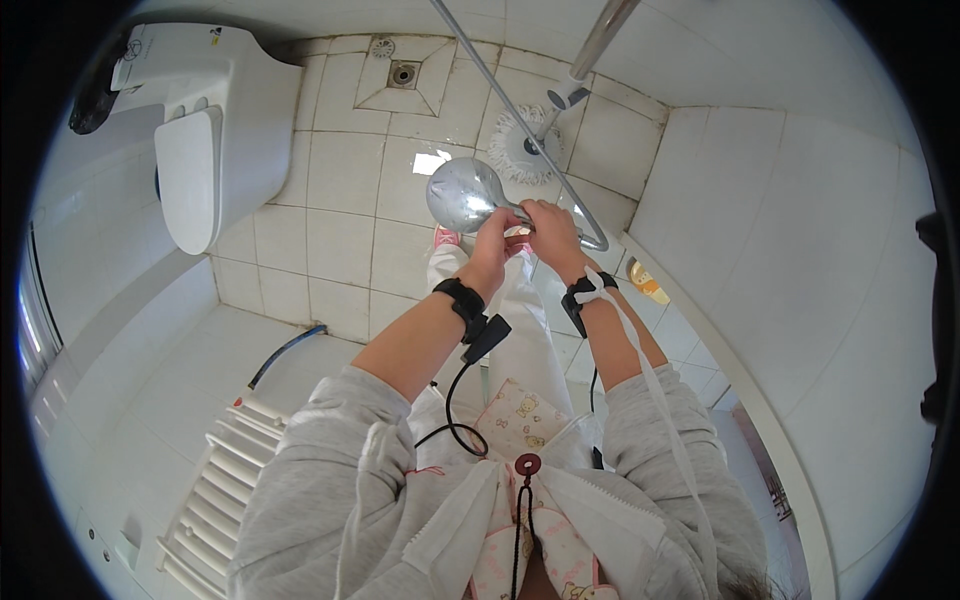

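A chrome shower head [463, 196] with a broad round end hangs in front of me, its handle slanting down to the right. My right hand [552, 238] is closed around the handle. Close beside it, my left hand [490, 248] has its fingers pressed at the handle near the neck. Both hands nearly meet, and they hide most of the handle. A thin chrome pipe or hose [520, 118] runs down from the top and bends back toward my right hand. Both wrists wear black straps.
A mop [524, 146] with white strands stands on the tiled floor beyond my hands. At the left is a white toilet [240, 120]; a floor drain [403, 74] lies far ahead. A white radiator [222, 475] is at lower left. A white ledge [740, 385] runs along the right.
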`<act>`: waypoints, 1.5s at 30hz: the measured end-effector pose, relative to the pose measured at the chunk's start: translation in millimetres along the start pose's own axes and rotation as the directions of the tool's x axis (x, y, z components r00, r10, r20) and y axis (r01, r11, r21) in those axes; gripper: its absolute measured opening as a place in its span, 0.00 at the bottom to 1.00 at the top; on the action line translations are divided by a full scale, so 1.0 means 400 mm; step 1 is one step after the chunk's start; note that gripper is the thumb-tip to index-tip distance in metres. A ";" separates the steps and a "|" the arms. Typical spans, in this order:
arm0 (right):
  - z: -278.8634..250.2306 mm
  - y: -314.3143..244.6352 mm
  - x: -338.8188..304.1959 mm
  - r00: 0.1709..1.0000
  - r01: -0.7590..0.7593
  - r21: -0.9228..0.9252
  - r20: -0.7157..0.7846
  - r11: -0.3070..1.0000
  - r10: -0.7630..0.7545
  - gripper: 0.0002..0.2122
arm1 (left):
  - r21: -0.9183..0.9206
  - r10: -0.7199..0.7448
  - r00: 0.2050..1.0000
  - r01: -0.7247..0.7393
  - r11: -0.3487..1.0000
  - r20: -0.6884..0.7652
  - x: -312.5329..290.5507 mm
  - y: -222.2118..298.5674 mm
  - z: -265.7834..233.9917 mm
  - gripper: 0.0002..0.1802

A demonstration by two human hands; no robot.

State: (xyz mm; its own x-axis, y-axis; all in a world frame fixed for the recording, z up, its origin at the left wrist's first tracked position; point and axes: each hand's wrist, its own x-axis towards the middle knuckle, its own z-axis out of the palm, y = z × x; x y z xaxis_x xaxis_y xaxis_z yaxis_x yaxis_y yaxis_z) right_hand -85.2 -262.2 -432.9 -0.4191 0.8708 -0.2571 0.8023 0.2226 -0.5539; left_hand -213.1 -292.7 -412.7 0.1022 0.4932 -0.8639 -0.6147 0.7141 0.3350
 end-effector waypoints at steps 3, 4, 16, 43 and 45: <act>-0.005 0.000 -0.009 1.000 0.003 0.000 0.009 1.000 -0.003 0.14 | -0.001 -0.012 1.000 0.012 1.000 -0.002 0.003 -0.008 -0.002 0.10; -0.006 0.000 -0.011 1.000 0.005 0.000 0.009 1.000 -0.005 0.13 | -0.003 -0.013 1.000 0.013 1.000 0.001 0.004 -0.010 -0.002 0.10; -0.018 0.021 -0.030 0.999 -0.033 -0.052 0.033 0.998 0.034 0.12 | 0.054 -0.069 0.997 0.067 0.996 0.041 0.007 -0.020 0.013 0.11; -0.098 0.058 -0.044 0.976 -0.137 -0.183 -0.194 0.974 0.101 0.14 | 0.060 -0.042 0.976 0.030 0.998 0.214 0.042 -0.018 0.114 0.13; -0.100 0.057 -0.043 0.972 -0.138 -0.188 -0.212 0.972 0.097 0.14 | 0.063 -0.036 0.975 0.022 0.998 0.219 0.040 -0.015 0.116 0.13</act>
State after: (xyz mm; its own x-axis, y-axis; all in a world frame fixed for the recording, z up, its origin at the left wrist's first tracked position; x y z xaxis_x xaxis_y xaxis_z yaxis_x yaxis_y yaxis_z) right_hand -42.5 -254.8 -409.5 -0.2396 0.9614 -0.1356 0.9180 0.1788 -0.3540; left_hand -171.2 -266.0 -411.2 0.2929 0.5643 -0.7718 -0.5614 0.7550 0.3389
